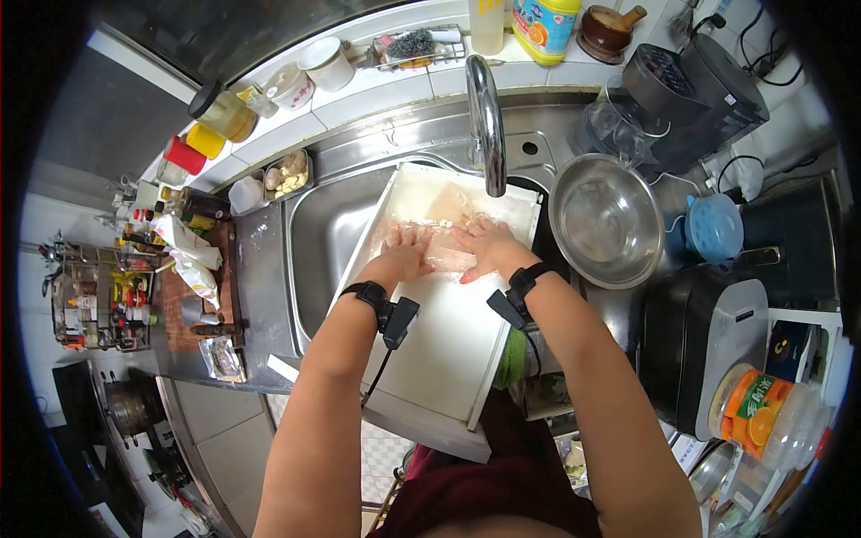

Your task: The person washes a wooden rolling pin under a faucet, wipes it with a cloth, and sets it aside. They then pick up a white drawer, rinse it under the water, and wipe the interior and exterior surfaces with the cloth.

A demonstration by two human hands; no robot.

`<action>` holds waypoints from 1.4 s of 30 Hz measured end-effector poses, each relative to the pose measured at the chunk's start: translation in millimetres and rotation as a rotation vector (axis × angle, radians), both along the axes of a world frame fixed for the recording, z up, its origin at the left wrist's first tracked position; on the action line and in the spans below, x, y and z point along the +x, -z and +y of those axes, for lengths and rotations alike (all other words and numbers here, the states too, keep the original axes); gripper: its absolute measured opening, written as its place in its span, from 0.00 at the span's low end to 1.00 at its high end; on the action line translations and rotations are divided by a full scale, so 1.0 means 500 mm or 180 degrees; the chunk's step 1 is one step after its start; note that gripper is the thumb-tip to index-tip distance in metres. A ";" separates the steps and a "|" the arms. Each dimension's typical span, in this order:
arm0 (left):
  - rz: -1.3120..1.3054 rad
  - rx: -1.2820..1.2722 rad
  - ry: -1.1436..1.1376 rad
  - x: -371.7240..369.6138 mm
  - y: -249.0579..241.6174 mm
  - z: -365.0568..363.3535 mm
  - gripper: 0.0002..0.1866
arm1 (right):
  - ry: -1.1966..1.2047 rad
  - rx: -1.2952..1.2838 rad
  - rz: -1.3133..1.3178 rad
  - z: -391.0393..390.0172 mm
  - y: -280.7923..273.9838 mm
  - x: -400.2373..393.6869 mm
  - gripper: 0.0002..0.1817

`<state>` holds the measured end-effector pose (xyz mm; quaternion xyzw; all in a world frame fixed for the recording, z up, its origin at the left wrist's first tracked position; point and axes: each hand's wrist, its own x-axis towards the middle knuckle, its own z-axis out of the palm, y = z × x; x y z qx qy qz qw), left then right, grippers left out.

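A white drawer-like tray (430, 336) lies slanted across the steel sink, its near end against my body. Shallow water with shiny ripples pools in its far half. My left hand (406, 252) rests palm down in this wet part, fingers spread. Beside it, my right hand (487, 246) also lies flat with its fingers apart, fingertips in the water. Just beyond both hands a pale beige patch (450, 204) shows on the tray floor. A chrome faucet (485, 125) hangs over the tray's far right corner.
The sink basin (327, 238) shows left of the tray. A steel bowl (605, 220) stands to the right, near a black appliance (691, 350). On the left are a wooden cutting board (175, 300) and bottles. Jars (326, 64) line the back ledge. A green cloth (512, 359) hangs at right.
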<state>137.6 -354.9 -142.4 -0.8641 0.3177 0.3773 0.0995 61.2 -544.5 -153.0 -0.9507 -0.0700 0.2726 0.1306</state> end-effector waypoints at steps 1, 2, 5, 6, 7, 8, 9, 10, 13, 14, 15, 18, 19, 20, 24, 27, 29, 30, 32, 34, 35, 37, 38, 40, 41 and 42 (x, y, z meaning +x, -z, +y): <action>0.0035 -0.0017 -0.0045 -0.002 0.006 0.001 0.45 | -0.0009 -0.0104 0.0089 0.005 0.006 0.003 0.65; -0.0002 -0.0059 0.0000 0.001 0.018 0.005 0.43 | 0.0254 -0.0201 0.0106 0.012 0.011 0.008 0.65; -0.0113 -0.0009 0.0160 0.026 0.056 0.014 0.37 | 0.0704 -0.0313 0.0794 0.035 0.004 0.046 0.66; -0.0126 0.0122 0.0230 0.033 0.059 0.011 0.36 | 0.0622 -0.0231 0.1470 0.032 -0.020 0.073 0.67; -0.0141 0.0251 0.0303 0.037 0.058 0.008 0.35 | 0.0537 -0.0145 0.2143 0.028 -0.037 0.087 0.67; -0.0278 0.0199 0.0104 0.035 0.057 0.008 0.35 | 0.0509 -0.0268 0.1711 0.027 -0.051 0.080 0.68; -0.0413 0.0150 -0.0098 0.027 0.049 0.007 0.35 | 0.0477 -0.0388 0.1280 0.027 -0.058 0.065 0.68; -0.0543 0.0099 -0.0304 0.016 0.030 0.004 0.35 | 0.0441 -0.0508 0.0852 0.028 -0.058 0.048 0.69; -0.0458 0.0225 -0.0092 -0.018 -0.046 -0.012 0.35 | 0.0109 -0.0489 -0.0378 0.022 -0.042 -0.010 0.68; -0.0306 0.0139 -0.0117 -0.014 -0.032 -0.005 0.35 | 0.0138 -0.0168 -0.0117 0.014 0.001 -0.013 0.63; -0.0155 0.0053 -0.0136 -0.006 -0.003 0.009 0.35 | 0.0229 -0.0083 0.0003 0.012 -0.003 -0.013 0.59; 0.0017 -0.0193 -0.0629 0.006 0.058 0.012 0.37 | 0.0780 0.0152 0.0004 0.005 0.009 0.002 0.46; 0.0028 -0.0275 -0.0866 0.008 0.076 0.009 0.37 | 0.1151 0.0212 -0.0234 0.006 0.059 0.016 0.42; 0.0027 -0.0512 -0.1117 0.016 0.112 0.009 0.37 | 0.1525 0.0274 -0.0483 0.007 0.084 0.025 0.38; 0.0925 -0.2187 -0.3093 0.021 0.131 -0.004 0.41 | 0.2246 0.2074 -0.0080 0.047 0.059 0.028 0.31; 0.2483 -0.3009 -0.5018 0.010 0.038 -0.030 0.37 | 0.2029 0.3653 -0.0629 0.101 0.049 0.025 0.21; 0.3095 -0.3201 -0.5521 0.007 0.003 -0.033 0.36 | 0.2366 0.3819 -0.0332 0.126 -0.050 0.014 0.15; 0.3150 -0.3322 -0.5434 0.001 -0.006 -0.029 0.37 | 0.2536 0.3902 -0.0175 0.136 -0.086 0.012 0.14; 0.3475 -0.3687 -0.5244 0.020 0.063 -0.018 0.33 | 0.2450 0.3397 -0.0719 0.149 -0.092 0.022 0.15; 0.3567 -0.3958 -0.5121 0.010 0.086 -0.027 0.30 | 0.2380 0.3012 -0.1426 0.156 -0.083 0.027 0.21; 0.3609 -0.4101 -0.5049 0.006 0.097 -0.035 0.29 | 0.2360 0.2889 -0.1660 0.155 -0.075 0.031 0.21; 0.2970 -0.3901 -0.5183 -0.026 0.020 -0.064 0.27 | 0.2325 0.2630 -0.2110 0.148 -0.032 0.040 0.23; 0.2687 -0.3727 -0.5162 -0.029 0.013 -0.074 0.28 | 0.2170 0.2082 -0.2156 0.139 -0.016 0.043 0.22; 0.1856 -0.3059 -0.4871 -0.033 -0.023 -0.078 0.29 | 0.1832 0.1531 -0.1966 0.119 -0.032 0.035 0.20; 0.1593 -0.2900 -0.4493 -0.028 -0.028 -0.077 0.28 | 0.1674 0.1254 -0.1877 0.107 -0.041 0.032 0.19; 0.1336 -0.2733 -0.4112 -0.017 -0.032 -0.072 0.28 | 0.1398 0.0976 -0.1760 0.097 -0.047 0.032 0.17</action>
